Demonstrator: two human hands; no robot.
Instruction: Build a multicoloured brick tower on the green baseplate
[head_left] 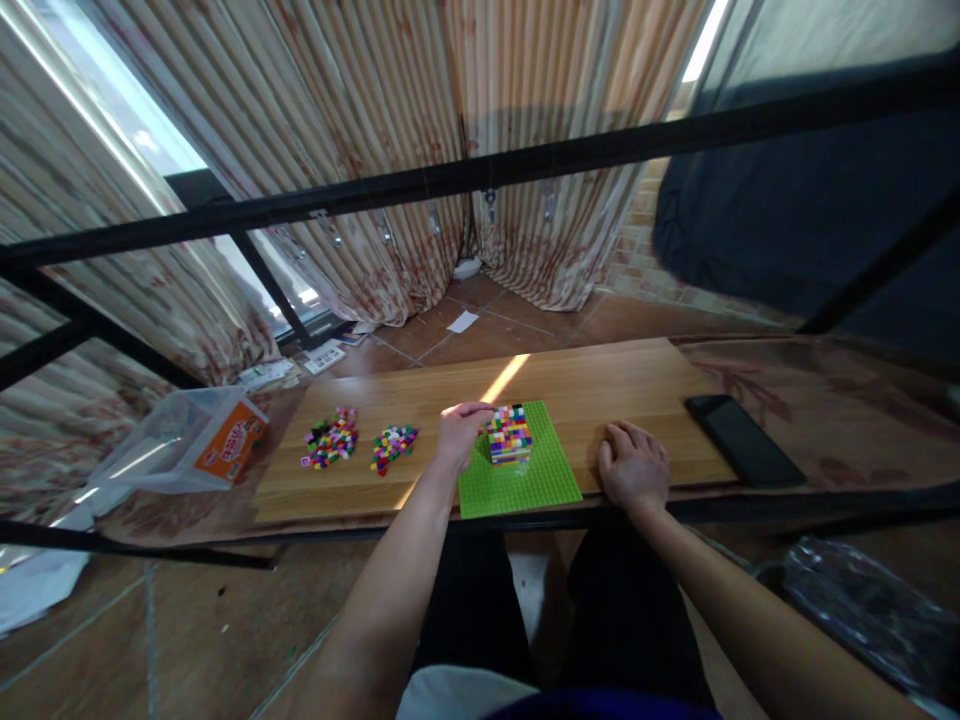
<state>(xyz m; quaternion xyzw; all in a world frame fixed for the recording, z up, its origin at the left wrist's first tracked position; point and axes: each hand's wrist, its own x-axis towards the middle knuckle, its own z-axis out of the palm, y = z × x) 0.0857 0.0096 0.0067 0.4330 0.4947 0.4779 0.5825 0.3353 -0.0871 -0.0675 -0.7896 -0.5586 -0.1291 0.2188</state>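
Note:
A block of small multicoloured building bricks (510, 437) stands on a green studded baseplate (536, 490). My left hand (461, 432) is at the upper left edge of this stack, its thumb and fingers pinched together. Whatever lies between those fingertips is too small to make out. To the right of the baseplate, my right hand (636, 468) rests palm down on the wooden board (592, 390), fingers loosely bent and holding nothing visible. Two piles of loose bricks lie left of my left hand: a larger pile (335, 437) and a smaller pile (394, 447).
A clear plastic box (172, 440) with an orange label stands at the board's left end. On the right lies a black phone-like slab (742, 440). A dark metal rail (420, 185) runs across beyond the board, with curtains (375, 90) behind it.

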